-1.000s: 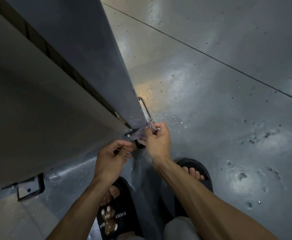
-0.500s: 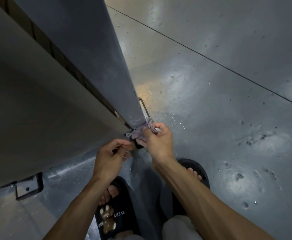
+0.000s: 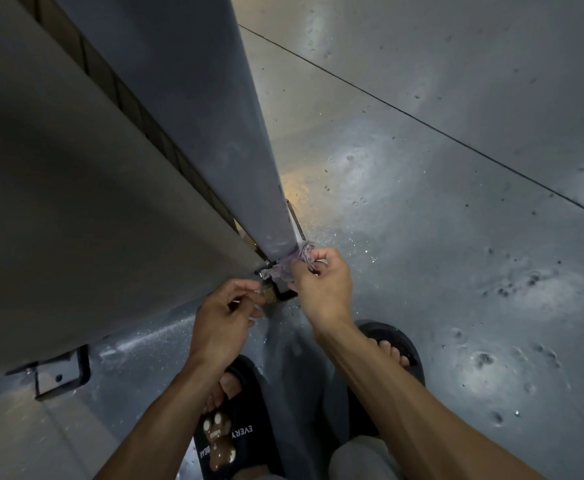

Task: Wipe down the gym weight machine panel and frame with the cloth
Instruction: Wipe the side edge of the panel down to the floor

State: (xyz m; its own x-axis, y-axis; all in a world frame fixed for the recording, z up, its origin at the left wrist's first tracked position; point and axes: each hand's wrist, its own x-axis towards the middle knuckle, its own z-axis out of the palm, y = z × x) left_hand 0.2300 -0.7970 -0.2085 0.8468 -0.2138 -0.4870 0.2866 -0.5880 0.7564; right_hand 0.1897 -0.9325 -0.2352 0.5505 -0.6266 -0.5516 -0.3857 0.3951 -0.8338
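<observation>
Two hands work at the very foot of the tall grey metal upright of the machine frame [image 3: 214, 140], where it meets the floor. The right hand [image 3: 318, 289] pinches a crumpled pale purple cloth [image 3: 292, 261] between thumb and curled fingers and holds it against the bottom corner of the upright. Over the last second the cloth has been drawn across that corner: earlier it bunched just in front of the knuckles, and now it stretches leftward along the base toward the small dark metal bracket [image 3: 283, 292] bolted there. The left hand [image 3: 223, 327] has barely moved; its fingers are curled with thumb meeting fingertips just beside the bracket, and something thin seems to be nipped there, though whether it is an end of the cloth I cannot tell. The broad grey flat side panel [image 3: 76, 202] rises on the left, its lower edge close to the hands.

This shift suggests the wipe has reached the lowest point of the frame, so that corner is probably nearly done. The speckled glossy grey floor [image 3: 457, 237] lies beneath, with black slide sandals [image 3: 228, 431] below the arms.
</observation>
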